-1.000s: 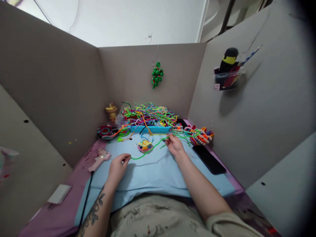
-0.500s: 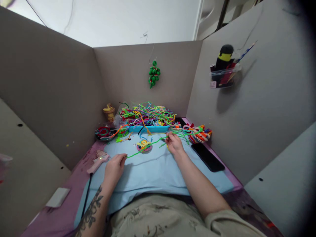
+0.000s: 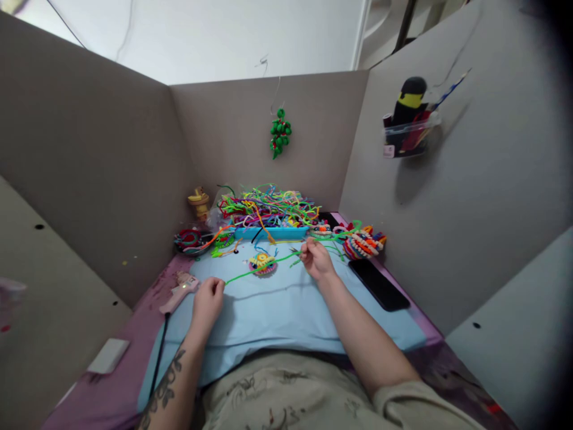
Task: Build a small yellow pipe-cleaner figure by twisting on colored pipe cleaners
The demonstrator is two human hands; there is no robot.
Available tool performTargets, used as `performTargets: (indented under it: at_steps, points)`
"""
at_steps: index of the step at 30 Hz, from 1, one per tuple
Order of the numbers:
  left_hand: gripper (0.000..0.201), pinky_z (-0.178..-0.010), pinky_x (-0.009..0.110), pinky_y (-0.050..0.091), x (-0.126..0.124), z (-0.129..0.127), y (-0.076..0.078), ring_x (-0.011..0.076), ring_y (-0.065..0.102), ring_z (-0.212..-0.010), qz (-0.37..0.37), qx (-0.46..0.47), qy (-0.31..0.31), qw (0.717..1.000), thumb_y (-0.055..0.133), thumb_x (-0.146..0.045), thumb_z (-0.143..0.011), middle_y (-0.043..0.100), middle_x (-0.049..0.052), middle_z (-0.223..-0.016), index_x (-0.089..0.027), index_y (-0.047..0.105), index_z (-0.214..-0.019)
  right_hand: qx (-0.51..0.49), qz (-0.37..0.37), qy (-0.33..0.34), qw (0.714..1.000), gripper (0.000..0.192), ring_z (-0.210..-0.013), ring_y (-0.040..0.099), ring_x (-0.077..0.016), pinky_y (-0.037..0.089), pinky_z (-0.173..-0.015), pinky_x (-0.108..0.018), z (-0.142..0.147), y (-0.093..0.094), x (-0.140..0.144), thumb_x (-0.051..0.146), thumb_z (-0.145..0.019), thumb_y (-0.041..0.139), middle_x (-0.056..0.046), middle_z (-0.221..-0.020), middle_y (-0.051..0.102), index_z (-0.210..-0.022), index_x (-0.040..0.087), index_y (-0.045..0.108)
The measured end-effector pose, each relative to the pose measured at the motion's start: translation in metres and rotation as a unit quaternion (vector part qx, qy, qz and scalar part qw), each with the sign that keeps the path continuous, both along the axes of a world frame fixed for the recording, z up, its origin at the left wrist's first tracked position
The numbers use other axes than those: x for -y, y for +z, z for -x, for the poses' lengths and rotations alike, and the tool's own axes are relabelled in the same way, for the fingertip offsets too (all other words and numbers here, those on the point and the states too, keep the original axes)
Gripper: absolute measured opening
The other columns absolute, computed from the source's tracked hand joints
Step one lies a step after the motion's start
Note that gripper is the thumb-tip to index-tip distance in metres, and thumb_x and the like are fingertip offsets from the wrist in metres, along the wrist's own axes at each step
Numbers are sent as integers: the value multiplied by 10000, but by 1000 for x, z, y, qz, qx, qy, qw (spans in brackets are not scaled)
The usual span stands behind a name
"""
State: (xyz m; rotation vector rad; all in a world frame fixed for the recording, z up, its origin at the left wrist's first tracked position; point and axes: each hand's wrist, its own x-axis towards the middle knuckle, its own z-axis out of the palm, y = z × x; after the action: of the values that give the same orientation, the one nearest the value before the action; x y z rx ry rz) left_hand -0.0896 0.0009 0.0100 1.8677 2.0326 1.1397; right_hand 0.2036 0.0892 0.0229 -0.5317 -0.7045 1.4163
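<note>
A bright green pipe cleaner [image 3: 242,276] is stretched in a nearly straight line between my two hands. My left hand [image 3: 208,303], lower and to the left, pinches one end. My right hand [image 3: 319,261] is closed on it farther up and to the right, and its other end runs on past that hand toward the colourful pieces at the right. Behind the stretched length, on the light blue cloth [image 3: 264,316], sits a small round yellow, orange and pink craft piece [image 3: 262,264]. Small green-tipped bits lie beside my right hand.
A blue tray [image 3: 273,233] heaped with multicoloured pipe cleaners stands at the back. At left are a pink glue gun [image 3: 181,294] with its cord, a dark bowl [image 3: 193,241] and a white block [image 3: 108,356]. A black phone [image 3: 378,284] and striped pieces [image 3: 363,242] lie right. Grey panels surround the table.
My left hand has closed further over its end of the green pipe cleaner. The far green end by the right-hand pieces has shifted slightly. My right hand stays nearly in place.
</note>
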Motion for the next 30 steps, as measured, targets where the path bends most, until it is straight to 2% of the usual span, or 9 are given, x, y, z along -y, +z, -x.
performTargets:
  at_steps: [2, 5, 9, 14, 19, 23, 25, 28, 30]
  points:
    - [224, -529, 263, 378, -2, 4, 2, 157, 491, -579, 16, 100, 14, 995, 422, -376, -739, 513, 2, -566, -193, 481, -624, 16, -31, 16, 999, 234, -431, 431, -69, 365, -405, -176, 0, 2, 4, 319, -670, 707, 69, -493, 491, -741, 224, 505]
    - [233, -418, 227, 302, -2, 6, 8, 118, 424, -488, 61, 250, 2, 966, 450, -422, -693, 458, -24, -512, -199, 442, -623, 36, -51, 27, 998, 238, -421, 405, -78, 340, -396, -188, -1, 4, 6, 336, -667, 703, 70, -463, 451, -735, 228, 502]
    - [239, -399, 210, 262, 2, 3, 18, 84, 356, -452, 78, 315, -65, 944, 476, -408, -667, 405, -38, -495, -198, 385, -597, 17, -26, 21, 999, 256, -392, 375, -64, 299, -371, -178, -5, 3, 1, 307, -643, 718, 79, -454, 434, -706, 222, 484]
    - [239, -426, 199, 269, 13, 5, 21, 74, 327, -444, 82, 272, -142, 948, 493, -399, -678, 355, -56, -487, -186, 425, -594, -18, 31, 35, 999, 284, -358, 370, -47, 282, -347, -157, -11, -2, -8, 261, -634, 715, 94, -445, 436, -678, 212, 439]
    - [283, -490, 207, 316, 18, 14, 26, 101, 403, -510, 81, 180, -151, 969, 495, -452, -692, 444, -38, -538, -180, 492, -613, -25, 69, 49, 996, 288, -352, 401, -35, 324, -348, -136, -7, -7, -10, 251, -651, 707, 94, -444, 458, -664, 198, 424]
    - [299, -520, 219, 345, 5, 27, 33, 125, 448, -549, 44, 85, -98, 991, 471, -456, -702, 481, -19, -561, -174, 520, -618, -6, 81, 32, 996, 231, -426, 506, -60, 389, -371, -150, -3, -10, -11, 234, -654, 697, 32, -603, 616, -729, 194, 482]
    - [300, -517, 221, 352, -3, 36, 36, 134, 463, -554, 30, 41, -75, 996, 459, -455, -701, 503, -10, -569, -174, 533, -627, -10, 80, 43, 996, 220, -427, 507, -61, 368, -348, -147, -5, -12, -12, 214, -653, 681, 14, -693, 655, -762, 200, 490]
    - [300, -519, 223, 374, -9, 53, 41, 151, 497, -573, 24, 0, -53, 998, 438, -447, -720, 551, 4, -588, -173, 555, -682, -45, 88, 32, 995, 177, -375, 446, -46, 290, -300, -135, -10, -13, -16, 185, -672, 640, 21, -669, 650, -739, 201, 477]
    - [305, -534, 223, 386, -11, 67, 46, 160, 526, -608, 17, -25, -16, 999, 415, -436, -747, 581, 10, -626, -173, 567, -720, -67, 103, 19, 992, 137, -355, 417, -39, 263, -285, -131, -15, -13, -20, 170, -698, 611, 26, -611, 627, -711, 191, 476]
